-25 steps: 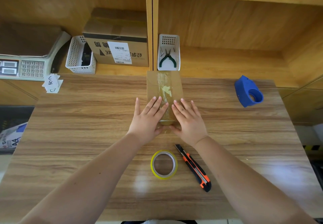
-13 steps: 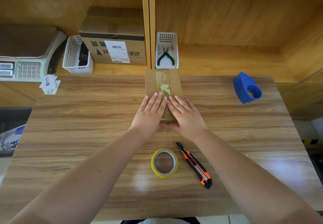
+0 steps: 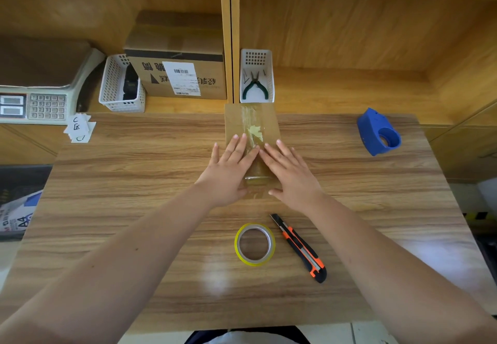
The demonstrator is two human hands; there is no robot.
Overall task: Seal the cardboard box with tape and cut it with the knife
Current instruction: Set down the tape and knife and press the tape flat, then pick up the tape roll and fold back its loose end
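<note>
A small brown cardboard box [image 3: 269, 118] lies at the middle back of the wooden table [image 3: 134, 171], with a strip of clear tape along its top seam. My left hand [image 3: 231, 169] and my right hand [image 3: 289, 171] lie flat on the near half of the box, fingers spread, index fingers almost touching over the tape. Neither hand holds anything. A yellow-rimmed tape roll [image 3: 255, 244] lies flat on the table nearer to me. Right beside it lies an orange and black utility knife [image 3: 300, 247].
A blue tape dispenser [image 3: 377, 132] sits at the table's right back. On the shelf behind are a white basket with pliers [image 3: 256, 76], a labelled carton [image 3: 177, 61], another white basket [image 3: 121, 85], a scale [image 3: 35, 101] and paper slips [image 3: 79, 128].
Both hands have slid forward along the box top and drawn closer together over the tape. The tape roll and knife have stayed where they were.
</note>
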